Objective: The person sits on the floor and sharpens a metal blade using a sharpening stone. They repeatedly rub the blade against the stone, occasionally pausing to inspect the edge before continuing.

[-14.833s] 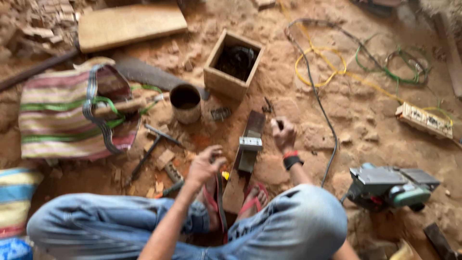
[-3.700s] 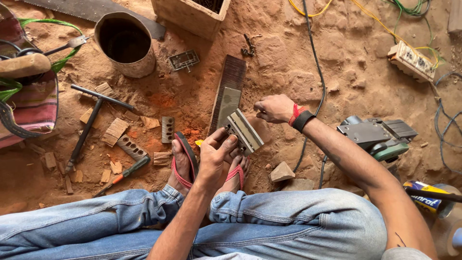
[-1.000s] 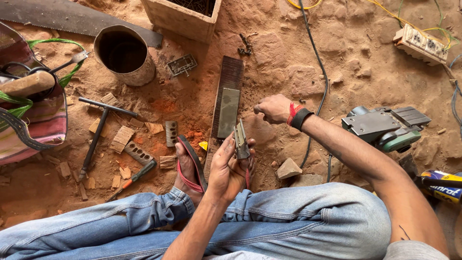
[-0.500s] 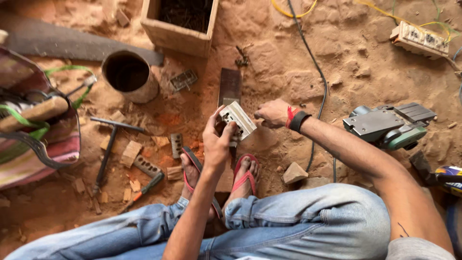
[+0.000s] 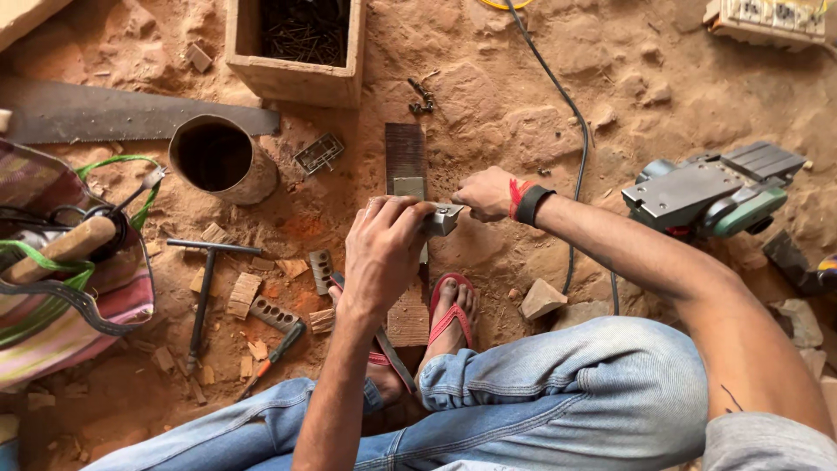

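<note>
I squat on sandy ground with my feet in red flip-flops. A long dark wooden strip lies on the ground ahead of them and runs back between my feet. My left hand is closed over a small grey metal block held just above the strip. My right hand, with a red and black wristband, pinches the block's far end. Most of the block is hidden under my left fingers.
A wooden box of nails, a round tin and a saw blade lie at the back left. A hammer, wood scraps and a striped bag are left. An electric planer and black cable are right.
My left hand has brought the metal block down from a raised position onto the strip. My right hand has closed on its other end.
</note>
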